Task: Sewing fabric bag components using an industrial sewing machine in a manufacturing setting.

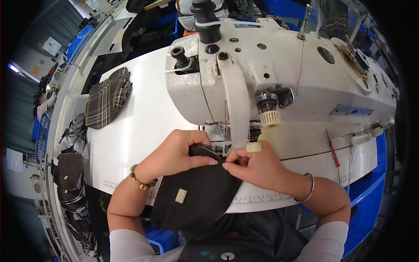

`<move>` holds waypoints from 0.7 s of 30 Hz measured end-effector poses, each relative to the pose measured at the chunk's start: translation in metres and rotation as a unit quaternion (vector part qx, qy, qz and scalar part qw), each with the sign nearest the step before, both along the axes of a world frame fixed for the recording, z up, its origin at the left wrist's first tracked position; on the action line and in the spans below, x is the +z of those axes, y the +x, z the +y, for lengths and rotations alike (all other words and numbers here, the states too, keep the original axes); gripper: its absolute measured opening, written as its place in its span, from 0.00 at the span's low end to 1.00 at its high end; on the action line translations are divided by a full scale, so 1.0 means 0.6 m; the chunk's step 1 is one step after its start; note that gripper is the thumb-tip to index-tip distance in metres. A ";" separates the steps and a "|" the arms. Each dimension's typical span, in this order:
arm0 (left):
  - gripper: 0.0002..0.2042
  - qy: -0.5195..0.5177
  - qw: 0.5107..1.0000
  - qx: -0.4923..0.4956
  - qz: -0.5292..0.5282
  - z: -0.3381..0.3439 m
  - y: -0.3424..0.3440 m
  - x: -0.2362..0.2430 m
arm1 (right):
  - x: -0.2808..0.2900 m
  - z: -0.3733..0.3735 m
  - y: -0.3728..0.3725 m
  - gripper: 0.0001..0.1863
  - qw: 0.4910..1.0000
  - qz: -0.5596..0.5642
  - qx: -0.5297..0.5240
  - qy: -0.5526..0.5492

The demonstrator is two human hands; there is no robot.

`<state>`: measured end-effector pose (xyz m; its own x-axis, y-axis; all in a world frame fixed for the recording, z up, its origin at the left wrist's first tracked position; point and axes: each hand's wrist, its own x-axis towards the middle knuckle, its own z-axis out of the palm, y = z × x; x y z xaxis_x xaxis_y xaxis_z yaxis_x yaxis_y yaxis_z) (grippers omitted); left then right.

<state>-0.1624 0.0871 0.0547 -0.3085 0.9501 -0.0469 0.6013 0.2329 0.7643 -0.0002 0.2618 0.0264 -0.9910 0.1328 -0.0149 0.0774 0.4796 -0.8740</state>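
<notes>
A dark brown fabric piece (196,194) with a small beige patch (180,196) hangs from the sewing machine's needle area over the table's front edge. My left hand (181,155) pinches its folded upper edge between thumb and fingers. Close beside it, my right hand (251,163) is closed on the same edge, thumb tip near the left thumb. Between the hands and the presser foot (224,131) a strip of plaid cloth (218,149) shows. The white sewing machine (262,65) stands right above both hands and partly hides the right fingers.
A plaid fabric piece (108,98) lies on the white table (144,100) at the left. Several dark pieces with beige patches (70,172) are stacked beyond the table's left edge. Red-handled tweezers (334,153) lie right of the machine. A ruler strip (262,198) runs along the front edge.
</notes>
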 end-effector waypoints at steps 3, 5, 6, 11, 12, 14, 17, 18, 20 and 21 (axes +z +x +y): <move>0.13 -0.016 0.997 -0.015 -0.073 0.001 -0.002 -0.003 | -0.001 -0.001 0.000 0.07 0.999 0.002 -0.010 -0.049; 0.12 -0.012 0.994 -0.019 -0.103 0.003 -0.001 -0.004 | -0.004 -0.001 0.000 0.07 0.998 -0.019 -0.009 -0.062; 0.12 -0.025 0.992 -0.026 -0.121 0.004 0.000 -0.004 | -0.005 -0.001 0.000 0.07 0.998 0.011 -0.008 -0.056; 0.10 -0.041 0.987 -0.022 -0.152 0.006 0.002 0.001 | -0.009 -0.002 0.000 0.07 0.996 -0.015 -0.002 -0.084; 0.09 -0.049 0.987 -0.024 -0.151 0.006 0.003 0.002 | -0.008 -0.001 0.001 0.07 0.997 0.014 -0.001 -0.080; 0.08 -0.052 0.983 -0.015 -0.178 0.006 0.004 0.003 | -0.007 0.000 0.003 0.07 0.994 -0.030 0.022 -0.098; 0.08 -0.053 0.980 -0.012 -0.191 0.006 0.006 0.002 | -0.005 0.000 0.004 0.07 0.995 -0.015 0.026 -0.099; 0.08 -0.053 0.982 -0.017 -0.178 0.006 0.006 0.001 | -0.005 0.000 0.004 0.07 0.995 0.005 0.026 -0.095; 0.08 -0.055 0.980 -0.010 -0.190 0.006 0.006 0.000 | -0.004 0.000 0.003 0.08 0.994 -0.023 0.027 -0.106; 0.08 -0.055 0.982 -0.014 -0.180 0.006 0.006 0.000 | -0.004 0.000 0.003 0.08 0.994 0.003 0.029 -0.104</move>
